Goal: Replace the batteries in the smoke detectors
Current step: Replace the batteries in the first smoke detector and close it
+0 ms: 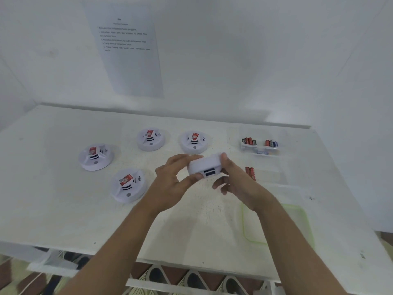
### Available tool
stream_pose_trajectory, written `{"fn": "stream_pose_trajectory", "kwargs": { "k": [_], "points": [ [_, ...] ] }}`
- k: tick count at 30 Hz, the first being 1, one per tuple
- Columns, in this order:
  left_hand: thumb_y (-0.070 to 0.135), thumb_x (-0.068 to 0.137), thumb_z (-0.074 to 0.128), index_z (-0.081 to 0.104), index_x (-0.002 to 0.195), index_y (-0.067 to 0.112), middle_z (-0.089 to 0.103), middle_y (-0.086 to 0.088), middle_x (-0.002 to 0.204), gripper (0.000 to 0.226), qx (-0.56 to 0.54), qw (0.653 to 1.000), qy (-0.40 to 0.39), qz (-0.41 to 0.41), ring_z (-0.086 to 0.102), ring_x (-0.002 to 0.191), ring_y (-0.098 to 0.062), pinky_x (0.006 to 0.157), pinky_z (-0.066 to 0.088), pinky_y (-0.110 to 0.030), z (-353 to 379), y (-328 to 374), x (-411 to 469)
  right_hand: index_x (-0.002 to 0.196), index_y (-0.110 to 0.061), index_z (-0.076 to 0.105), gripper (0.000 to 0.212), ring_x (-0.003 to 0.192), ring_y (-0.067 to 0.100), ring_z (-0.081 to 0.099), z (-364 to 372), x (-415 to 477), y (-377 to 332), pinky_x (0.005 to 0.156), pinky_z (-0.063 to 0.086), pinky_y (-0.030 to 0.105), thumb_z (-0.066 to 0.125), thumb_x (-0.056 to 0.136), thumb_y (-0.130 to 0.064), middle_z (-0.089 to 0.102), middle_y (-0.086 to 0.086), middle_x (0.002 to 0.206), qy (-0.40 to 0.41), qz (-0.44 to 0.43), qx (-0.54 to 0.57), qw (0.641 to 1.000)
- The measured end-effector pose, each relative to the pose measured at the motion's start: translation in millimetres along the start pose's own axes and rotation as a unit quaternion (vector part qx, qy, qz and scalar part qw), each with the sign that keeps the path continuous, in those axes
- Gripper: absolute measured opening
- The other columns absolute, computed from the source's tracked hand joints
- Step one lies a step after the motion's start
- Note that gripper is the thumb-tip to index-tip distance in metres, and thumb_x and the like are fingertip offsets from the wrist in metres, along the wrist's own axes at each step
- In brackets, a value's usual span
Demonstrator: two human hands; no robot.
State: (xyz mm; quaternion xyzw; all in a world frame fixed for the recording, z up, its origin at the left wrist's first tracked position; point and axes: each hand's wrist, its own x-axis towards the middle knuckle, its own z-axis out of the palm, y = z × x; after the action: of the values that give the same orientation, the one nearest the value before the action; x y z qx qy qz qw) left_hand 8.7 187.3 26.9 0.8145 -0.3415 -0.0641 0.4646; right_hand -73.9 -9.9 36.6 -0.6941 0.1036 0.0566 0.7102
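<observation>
Five smoke detectors are showing, and four of them are sitting face up on the white table [53, 199], each wearing a red label: the far-left detector [96, 157], the back detector [151, 139], the second back detector [194, 142] just to its right, and the near detector [128, 185] closest to me. I am holding the fifth detector [204, 165] between both hands, in front of the back pair, tilted so that its side is facing me; two dark blue batteries [209, 173] are showing there in a slot. My left hand [174, 177] is gripping its left end, the fingers curling over the top and the thumb pressing the lower edge just beside those batteries. My right hand [236, 182] is gripping the right end, one fingertip hooking over the top edge while the other fingers are curling underneath. Off to my right, a clear tray [262, 149] is holding loose batteries [248, 141], red, black and blue. Nearer, a second clear tray [274, 173] is holding red batteries [250, 173], partly hidden behind my right wrist. A green-rimmed container [243, 222] is lying under my right forearm. A printed sheet [127, 52] is hanging on the wall beyond the table, its text too blurred to read.
</observation>
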Motion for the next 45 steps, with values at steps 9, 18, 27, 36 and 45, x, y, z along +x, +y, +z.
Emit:
{"fn": "stream_pose_trajectory", "kwargs": {
  "k": [9,18,27,36,45],
  "points": [
    [0.042,0.094,0.052,0.048,0.137,0.032,0.072,0.004,0.117,0.043,-0.316,0.94,0.014,-0.126,0.069,0.106,-0.019,0.079,0.06,-0.041,-2,4,0,0.12,-0.022,0.063,0.02,0.094,0.013,0.068,11,-10,14,0.08,0.054,0.026,0.057,0.102,-0.029,0.072,0.0,0.107,0.092,-0.078,-0.05,0.991],
    [0.027,0.084,0.077,0.053,0.132,0.029,0.067,0.001,0.122,0.053,-0.34,0.931,0.02,-0.132,0.068,0.101,-0.024,0.069,0.056,-0.033,-2,1,-8,0.13,-0.038,0.054,0.034,0.087,0.021,0.074,26,-9,17,0.076,0.058,0.028,0.063,0.098,-0.034,0.074,0.006,0.102,0.13,-0.1,-0.029,0.986],
    [-0.006,0.083,0.073,0.051,0.136,0.033,0.067,0.01,0.124,0.069,-0.306,0.947,0.022,-0.094,0.064,0.115,-0.014,0.088,0.057,-0.031,2,2,-12,0.134,-0.032,0.05,0.045,0.085,0.016,0.075,33,-12,16,0.08,0.059,0.029,0.07,0.093,-0.034,0.074,0.004,0.098,0.136,-0.114,-0.061,0.982],
    [-0.008,0.081,0.073,0.055,0.13,0.036,0.069,0.011,0.12,0.068,-0.308,0.946,0.034,-0.093,0.067,0.111,-0.014,0.084,0.057,-0.029,0,6,-13,0.136,-0.032,0.049,0.046,0.085,0.017,0.075,36,-13,16,0.081,0.06,0.03,0.069,0.095,-0.031,0.073,0.005,0.1,0.142,-0.121,-0.058,0.981],
    [-0.006,0.081,0.074,0.054,0.13,0.037,0.068,0.012,0.121,0.068,-0.296,0.949,0.045,-0.102,0.066,0.112,-0.012,0.084,0.057,-0.028,0,2,-14,0.135,-0.033,0.05,0.045,0.085,0.015,0.075,39,-11,14,0.08,0.06,0.029,0.069,0.094,-0.032,0.074,0.004,0.1,0.14,-0.113,-0.06,0.982]
  ]
}}
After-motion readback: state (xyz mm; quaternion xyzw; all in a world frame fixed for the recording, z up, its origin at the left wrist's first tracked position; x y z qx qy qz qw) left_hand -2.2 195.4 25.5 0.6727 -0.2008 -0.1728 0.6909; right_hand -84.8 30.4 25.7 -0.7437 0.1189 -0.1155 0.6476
